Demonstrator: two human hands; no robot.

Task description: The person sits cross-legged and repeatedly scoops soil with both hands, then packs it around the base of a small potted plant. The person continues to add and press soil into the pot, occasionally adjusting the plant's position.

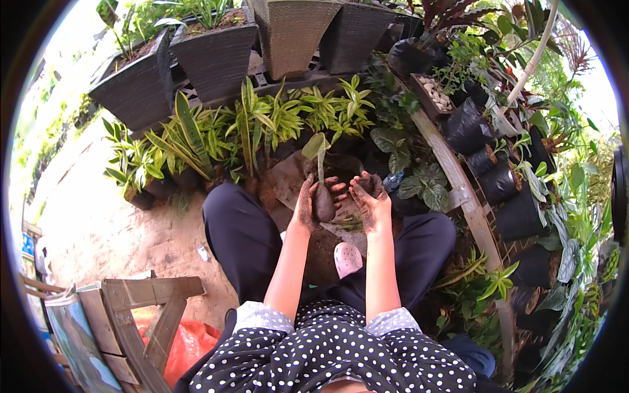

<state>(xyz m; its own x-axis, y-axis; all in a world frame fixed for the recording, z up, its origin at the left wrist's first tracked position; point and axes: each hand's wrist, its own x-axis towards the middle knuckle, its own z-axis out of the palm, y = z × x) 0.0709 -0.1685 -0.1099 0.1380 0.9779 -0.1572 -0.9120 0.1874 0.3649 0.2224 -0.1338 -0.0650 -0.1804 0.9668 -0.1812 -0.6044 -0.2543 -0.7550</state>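
My left hand (314, 201), coated in dark soil, cups a small plant from the side. The plant has a rounded, soil-coloured base (325, 204), a pale upright stem and a green leaf (315, 146) at its top. Just to the right, my right hand (369, 199) is raised with its palm up and its fingers apart, also soiled and holding nothing. A grey-brown sheet (290, 179) with soil on it lies on the ground beyond my hands. Below them, between my knees, are loose soil and some green leaf pieces (350, 225).
Large dark planters (216, 61) stand in a row ahead, with snake plants (187, 125) before them. A metal rail (444, 162) and black plastic plant bags (469, 125) line the right side. A wooden frame (147, 293) stands at lower left, near a red-orange plastic sheet (194, 344).
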